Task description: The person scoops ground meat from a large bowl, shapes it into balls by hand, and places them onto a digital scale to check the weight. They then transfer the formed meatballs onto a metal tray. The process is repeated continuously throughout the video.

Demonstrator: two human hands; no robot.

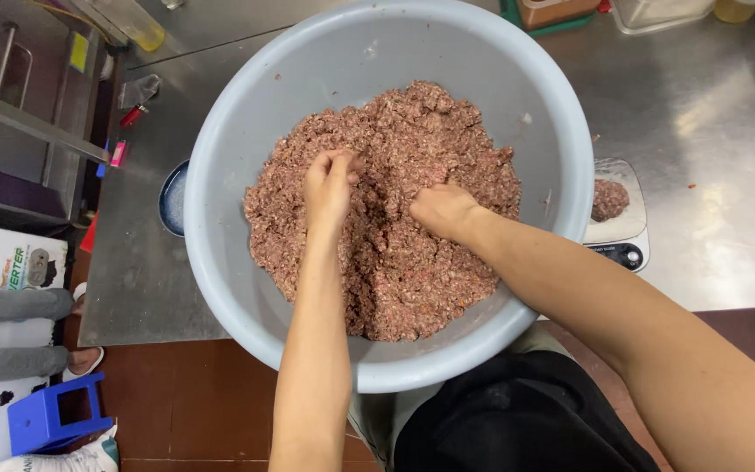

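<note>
I see my left hand (329, 185) and right hand (444, 210) in the grey bowl (220, 262), fingers clenched on the minced meat (412, 271) heaped all around them on the steel surface (709, 131).

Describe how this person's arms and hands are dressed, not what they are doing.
Both forearms are bare right up to the frame edge, with no sleeves in view. The left hand and right hand wear no gloves. No watch, bracelet or ring shows on the visible parts; the fingertips are partly hidden.
</note>
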